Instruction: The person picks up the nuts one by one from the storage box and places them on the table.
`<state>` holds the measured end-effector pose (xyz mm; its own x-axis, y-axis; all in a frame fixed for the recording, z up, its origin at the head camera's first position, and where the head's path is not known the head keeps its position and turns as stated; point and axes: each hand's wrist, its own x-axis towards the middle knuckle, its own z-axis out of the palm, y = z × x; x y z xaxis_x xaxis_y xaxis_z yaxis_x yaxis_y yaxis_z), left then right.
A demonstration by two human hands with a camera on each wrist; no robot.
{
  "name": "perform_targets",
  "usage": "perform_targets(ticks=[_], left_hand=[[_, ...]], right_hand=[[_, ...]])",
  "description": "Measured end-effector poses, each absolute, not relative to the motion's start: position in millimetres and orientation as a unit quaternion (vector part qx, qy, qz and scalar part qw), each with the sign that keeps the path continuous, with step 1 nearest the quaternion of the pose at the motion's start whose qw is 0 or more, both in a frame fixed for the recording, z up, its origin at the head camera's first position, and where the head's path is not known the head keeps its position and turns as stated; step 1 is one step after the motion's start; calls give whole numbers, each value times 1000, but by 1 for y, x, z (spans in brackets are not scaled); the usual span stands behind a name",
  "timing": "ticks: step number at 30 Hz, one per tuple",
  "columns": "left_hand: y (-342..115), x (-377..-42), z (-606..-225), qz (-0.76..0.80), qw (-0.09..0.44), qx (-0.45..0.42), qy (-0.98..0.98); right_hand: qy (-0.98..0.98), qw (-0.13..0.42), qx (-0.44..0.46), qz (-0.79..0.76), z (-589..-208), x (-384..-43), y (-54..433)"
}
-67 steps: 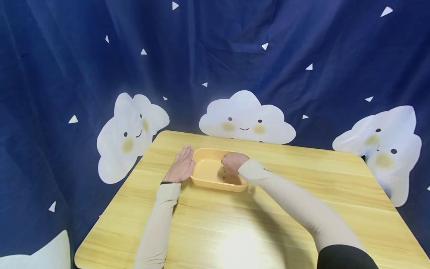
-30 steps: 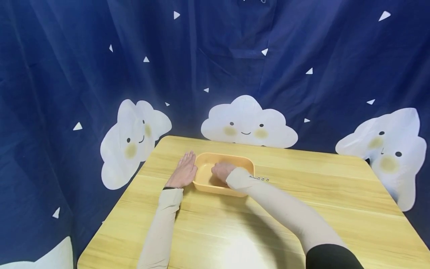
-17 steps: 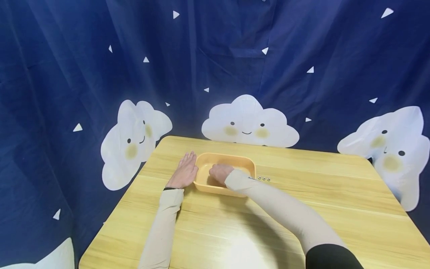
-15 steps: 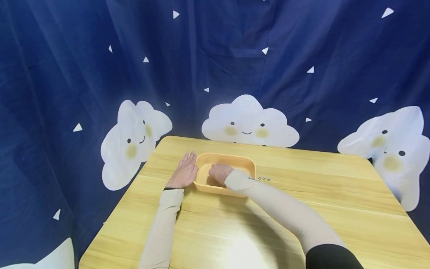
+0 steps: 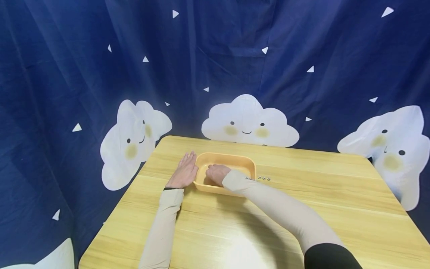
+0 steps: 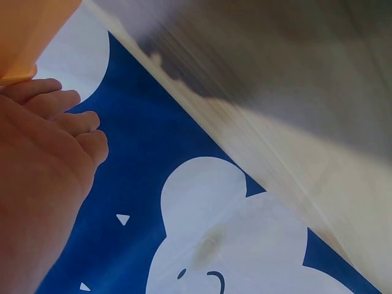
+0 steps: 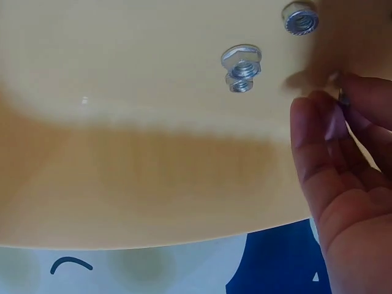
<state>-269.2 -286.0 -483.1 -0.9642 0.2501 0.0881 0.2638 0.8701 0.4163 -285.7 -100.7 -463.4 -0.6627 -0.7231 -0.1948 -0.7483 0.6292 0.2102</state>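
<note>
My left hand (image 5: 184, 172) lies with straight fingers along the left side of an orange plastic tray (image 5: 231, 157). In the left wrist view its fingers (image 6: 78, 122) are extended right at the tray's edge. Down inside the tray, my right hand (image 5: 217, 174) has its thumb and fingers together. The right wrist view shows these fingers (image 7: 318, 128) pinching a small metal nut (image 7: 343, 97), mostly hidden between the tips. Near them on the tray floor are a shiny flange nut (image 7: 300, 19) and another flange nut (image 7: 241, 60) overlapping a further one.
Three small metal nuts (image 5: 264, 178) sit in a row on the wooden table (image 5: 319, 179), just right of the tray. Behind the table hangs a dark blue curtain (image 5: 231, 71) printed with clouds. My right sleeve (image 5: 282, 205) crosses over the tray's near right corner.
My right hand has moved left inside the tray, from the right half towards the left half. The row of nuts beside the tray has come into sight from behind my sleeve. My left hand stays put.
</note>
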Motion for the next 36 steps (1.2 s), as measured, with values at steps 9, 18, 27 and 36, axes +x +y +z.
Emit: perform_targets(ticks=[9, 18, 27, 36], left_hand=[[-286, -269, -483, -211, 19, -134, -968], [-285, -269, -486, -213, 27, -139, -967], [-284, -270, -487, -217, 23, -138, -966], [-287, -270, -485, -220, 26, -141, -965]], right_hand=[[900, 46, -414, 132, -462, -283, -101], [900, 45, -410, 137, -461, -281, -104], [902, 61, -405, 136, -460, -283, -105], [901, 68, -412, 119, -460, -284, -101]])
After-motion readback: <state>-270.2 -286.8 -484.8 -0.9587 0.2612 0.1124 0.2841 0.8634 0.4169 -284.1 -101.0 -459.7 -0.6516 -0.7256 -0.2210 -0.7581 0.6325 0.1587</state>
